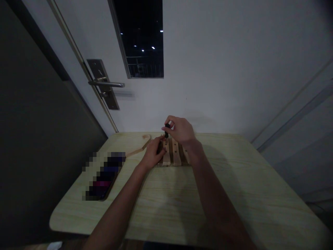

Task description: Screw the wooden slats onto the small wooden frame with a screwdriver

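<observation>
A small slatted wooden piece (174, 156) lies flat near the far middle of the table. My left hand (153, 154) rests on its left end, fingers curled over the slats, holding it down. Just above it, my right hand (180, 130) is closed round the dark handle of a small screwdriver (167, 129), which stands upright with its tip on a slat.
The light wooden table (182, 205) stands against a white wall. A curved wooden strip (140, 147) lies left of the slatted piece. A dark flat blurred-out object (105, 175) sits at the table's left. A door with a metal handle (106, 84) is at the back left.
</observation>
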Motion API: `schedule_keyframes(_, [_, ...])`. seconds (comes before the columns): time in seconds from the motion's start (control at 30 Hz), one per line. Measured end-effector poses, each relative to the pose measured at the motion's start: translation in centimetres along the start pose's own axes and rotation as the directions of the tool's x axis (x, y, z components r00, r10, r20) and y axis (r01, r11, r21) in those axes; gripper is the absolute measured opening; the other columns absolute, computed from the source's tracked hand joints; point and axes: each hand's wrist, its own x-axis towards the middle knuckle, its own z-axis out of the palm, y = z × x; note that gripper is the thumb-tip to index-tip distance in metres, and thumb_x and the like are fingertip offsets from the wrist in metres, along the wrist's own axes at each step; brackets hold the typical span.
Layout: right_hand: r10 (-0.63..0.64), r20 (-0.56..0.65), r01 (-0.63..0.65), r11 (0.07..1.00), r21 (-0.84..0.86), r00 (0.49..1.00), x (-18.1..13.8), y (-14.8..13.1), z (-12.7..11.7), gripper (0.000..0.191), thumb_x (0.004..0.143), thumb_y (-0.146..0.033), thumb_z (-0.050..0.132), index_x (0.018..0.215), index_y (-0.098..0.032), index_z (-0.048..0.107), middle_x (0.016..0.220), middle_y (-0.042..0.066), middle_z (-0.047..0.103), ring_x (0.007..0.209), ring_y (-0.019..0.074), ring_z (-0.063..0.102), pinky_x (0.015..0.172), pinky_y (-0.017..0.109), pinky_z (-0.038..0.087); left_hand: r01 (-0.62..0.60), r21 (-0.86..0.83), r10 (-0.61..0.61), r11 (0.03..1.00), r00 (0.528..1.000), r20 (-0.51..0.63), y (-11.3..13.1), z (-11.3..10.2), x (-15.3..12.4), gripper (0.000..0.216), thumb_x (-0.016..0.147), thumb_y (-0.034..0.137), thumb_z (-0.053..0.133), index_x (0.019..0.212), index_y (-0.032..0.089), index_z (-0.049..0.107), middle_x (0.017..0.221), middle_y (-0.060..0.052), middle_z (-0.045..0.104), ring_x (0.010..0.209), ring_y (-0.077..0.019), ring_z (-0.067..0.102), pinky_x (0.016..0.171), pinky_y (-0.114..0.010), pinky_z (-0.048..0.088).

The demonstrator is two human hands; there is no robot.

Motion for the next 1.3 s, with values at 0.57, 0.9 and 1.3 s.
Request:
schedule_keyframes(0.57, [-0.292, 0.054, 0.281, 0.949, 0.146, 0.955, -0.2, 1.2, 1.4, 0.032, 0.088, -0.012, 0.039, 0.112, -0.018, 0.059, 0.113, 0.008, 0.064, 0.103, 0.0166, 0.057, 0.093, 0.032, 0.041, -0.014, -0.02, 0.014, 1.0, 1.0, -0.008, 0.2, -0.1, 0.1, 0.047, 0.082, 0.029, 0.053, 0.127, 0.015, 0.045, 0.126, -0.014, 0.054, 0.114, -0.0278, 0.049, 0.098, -0.045, 0.038])
schedule_keyframes(0.9, [-0.147, 0.061, 0.139, 0.983, 0.116, 0.987, 0.2, 0.2, 0.4, 0.008, 0.08, -0.024, 0.062, 0.084, -0.019, 0.058, 0.081, 0.002, 0.064, 0.068, 0.0132, 0.054, 0.064, 0.026, 0.038, -0.009, 0.0, 0.009, 1.0, 1.0, -0.013, 0.0, 0.1, 0.0, 0.046, 0.083, 0.028, 0.052, 0.127, 0.015, 0.044, 0.124, -0.014, 0.054, 0.112, -0.0267, 0.05, 0.097, -0.043, 0.039])
schedule_keyframes(1.3, [-0.244, 0.122, 0.218, 0.956, 0.197, 0.962, -0.4, 0.1, -0.1, 0.034, 0.079, -0.002, 0.043, 0.101, -0.018, 0.064, 0.107, 0.007, 0.066, 0.099, 0.0157, 0.057, 0.088, 0.029, 0.041, -0.025, -0.019, 0.024, 1.0, 1.0, -0.002, 0.3, -0.1, 0.0, 0.049, 0.083, 0.029, 0.051, 0.13, 0.017, 0.042, 0.127, -0.013, 0.052, 0.113, -0.0268, 0.049, 0.098, -0.044, 0.038])
